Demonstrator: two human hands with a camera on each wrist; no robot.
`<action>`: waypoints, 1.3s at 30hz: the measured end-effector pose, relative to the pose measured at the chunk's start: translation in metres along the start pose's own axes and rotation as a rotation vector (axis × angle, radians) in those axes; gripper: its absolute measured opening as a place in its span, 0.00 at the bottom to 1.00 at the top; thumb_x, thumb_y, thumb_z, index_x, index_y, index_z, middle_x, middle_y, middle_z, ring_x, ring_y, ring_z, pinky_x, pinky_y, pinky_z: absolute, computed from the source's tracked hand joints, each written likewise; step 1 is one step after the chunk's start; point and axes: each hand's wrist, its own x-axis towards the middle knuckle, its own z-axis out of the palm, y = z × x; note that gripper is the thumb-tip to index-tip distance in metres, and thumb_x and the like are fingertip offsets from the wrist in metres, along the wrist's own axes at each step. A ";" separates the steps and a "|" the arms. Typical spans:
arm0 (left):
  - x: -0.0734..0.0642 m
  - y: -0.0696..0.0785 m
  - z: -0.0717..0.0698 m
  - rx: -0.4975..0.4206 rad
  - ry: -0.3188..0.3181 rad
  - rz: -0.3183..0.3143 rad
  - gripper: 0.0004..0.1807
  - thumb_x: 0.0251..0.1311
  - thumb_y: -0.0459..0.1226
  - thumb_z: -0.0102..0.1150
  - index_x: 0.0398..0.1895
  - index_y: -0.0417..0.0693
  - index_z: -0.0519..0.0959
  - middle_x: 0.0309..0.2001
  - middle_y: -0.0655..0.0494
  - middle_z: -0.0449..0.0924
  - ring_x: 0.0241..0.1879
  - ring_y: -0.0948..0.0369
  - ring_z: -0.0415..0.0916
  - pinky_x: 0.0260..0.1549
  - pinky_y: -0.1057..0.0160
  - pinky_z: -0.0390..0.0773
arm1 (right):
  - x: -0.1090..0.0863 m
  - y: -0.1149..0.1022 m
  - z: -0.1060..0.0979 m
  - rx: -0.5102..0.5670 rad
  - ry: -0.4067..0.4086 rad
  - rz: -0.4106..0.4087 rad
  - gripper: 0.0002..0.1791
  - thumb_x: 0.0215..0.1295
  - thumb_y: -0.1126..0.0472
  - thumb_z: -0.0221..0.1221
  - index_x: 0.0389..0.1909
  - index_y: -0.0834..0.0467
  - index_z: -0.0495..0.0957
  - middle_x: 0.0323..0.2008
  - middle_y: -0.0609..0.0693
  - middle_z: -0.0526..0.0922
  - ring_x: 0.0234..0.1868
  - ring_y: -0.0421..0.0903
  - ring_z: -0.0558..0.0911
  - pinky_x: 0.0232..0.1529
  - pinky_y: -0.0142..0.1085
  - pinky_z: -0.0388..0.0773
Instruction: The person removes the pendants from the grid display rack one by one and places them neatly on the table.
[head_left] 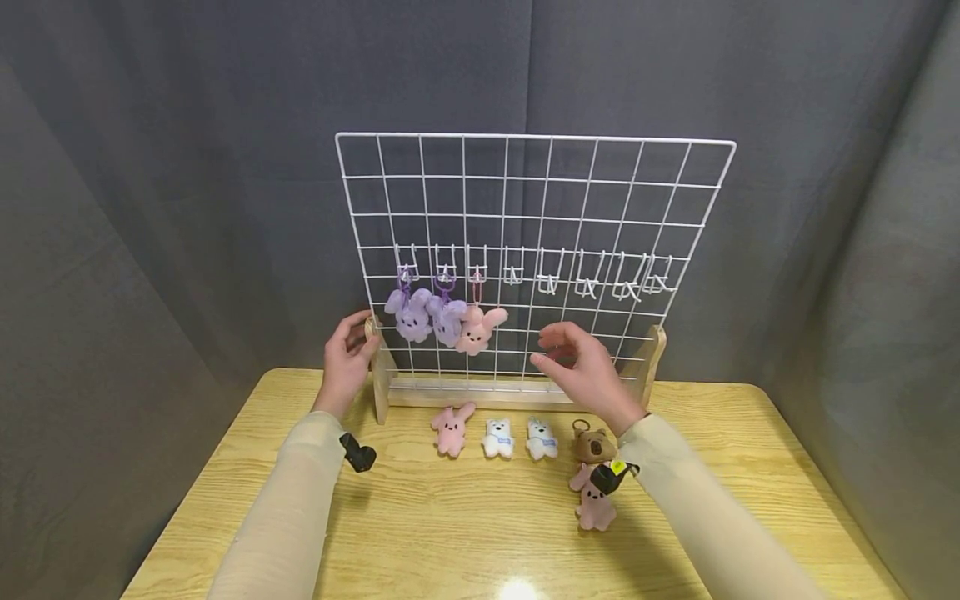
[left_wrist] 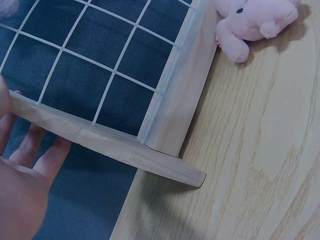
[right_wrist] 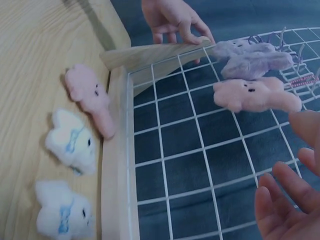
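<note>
My left hand [head_left: 348,358] grips the left wooden upright [head_left: 380,367] of a stand, thumb in front and fingers behind, as the left wrist view also shows. The upright holds a white wire grid [head_left: 525,218]. My right hand [head_left: 583,367] is in front of the grid's lower right, fingers loosely curved, nothing in them. Left of it a pink bunny plush keychain [head_left: 477,329] hangs from a hook by a pink cord. Two purple bunny plush keychains, one at the far left [head_left: 412,317] and one beside it [head_left: 447,321], hang from neighbouring hooks.
Several bare white hooks [head_left: 587,287] line the grid's right half. On the table [head_left: 450,533] lie a pink bunny [head_left: 451,432] and two white bear plushes [head_left: 498,439] [right_wrist: 64,210]. Under my right wrist are a brown bear keychain [head_left: 592,445] and another pink bunny [head_left: 596,511].
</note>
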 end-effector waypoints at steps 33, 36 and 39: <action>0.011 -0.022 0.003 -0.020 0.019 0.016 0.25 0.69 0.28 0.57 0.68 0.49 0.71 0.58 0.40 0.78 0.53 0.54 0.77 0.44 0.75 0.77 | 0.057 -0.051 0.040 0.145 -0.030 0.006 0.29 0.67 0.47 0.65 0.65 0.54 0.74 0.59 0.48 0.80 0.50 0.47 0.82 0.46 0.41 0.83; 0.014 -0.031 0.003 -0.021 0.032 0.023 0.25 0.68 0.28 0.58 0.67 0.52 0.72 0.57 0.43 0.80 0.49 0.59 0.78 0.40 0.74 0.77 | 0.061 -0.055 0.044 0.156 -0.046 0.005 0.29 0.67 0.47 0.64 0.64 0.58 0.74 0.56 0.48 0.81 0.48 0.46 0.82 0.47 0.42 0.82; 0.014 -0.033 0.003 -0.023 0.032 0.025 0.25 0.68 0.28 0.58 0.67 0.53 0.72 0.57 0.43 0.80 0.49 0.61 0.78 0.40 0.74 0.78 | 0.064 -0.057 0.048 0.137 -0.055 -0.009 0.27 0.69 0.48 0.64 0.63 0.58 0.75 0.51 0.49 0.83 0.46 0.45 0.81 0.46 0.41 0.82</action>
